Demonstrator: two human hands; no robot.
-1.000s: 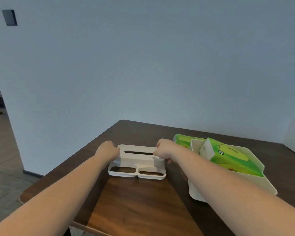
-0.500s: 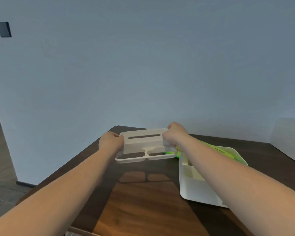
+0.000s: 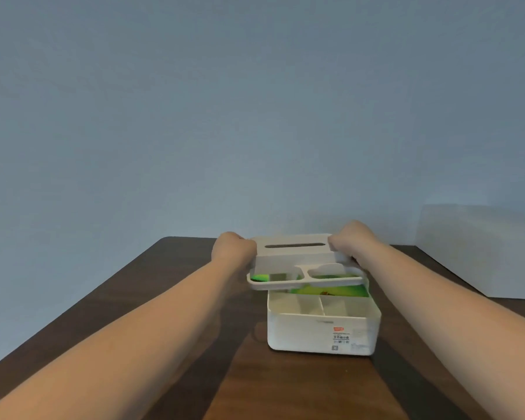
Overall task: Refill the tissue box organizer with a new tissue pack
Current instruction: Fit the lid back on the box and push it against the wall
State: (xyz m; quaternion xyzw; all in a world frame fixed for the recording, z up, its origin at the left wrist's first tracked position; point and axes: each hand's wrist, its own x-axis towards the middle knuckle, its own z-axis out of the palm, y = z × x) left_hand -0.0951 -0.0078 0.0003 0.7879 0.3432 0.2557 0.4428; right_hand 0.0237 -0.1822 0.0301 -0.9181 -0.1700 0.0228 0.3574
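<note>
A white organizer lid (image 3: 297, 259) with a tissue slot and two front openings hangs in the air, held at both ends. My left hand (image 3: 232, 248) grips its left end and my right hand (image 3: 350, 239) grips its right end. Below it and a little to the right stands the white organizer base (image 3: 322, 334) on the table. A green tissue pack (image 3: 331, 291) lies in the base's rear part, partly hidden by the lid. Two front compartments of the base show bare.
The dark wooden table (image 3: 164, 298) ends at a rounded far-left corner against a blue-grey wall. A pale panel (image 3: 479, 247) stands at the right, behind my right forearm. The base carries a label on its front wall.
Both hands have lifted the lid off the table and carried it right, to above the base. The view has turned right, so the base now stands centred below the lid.
</note>
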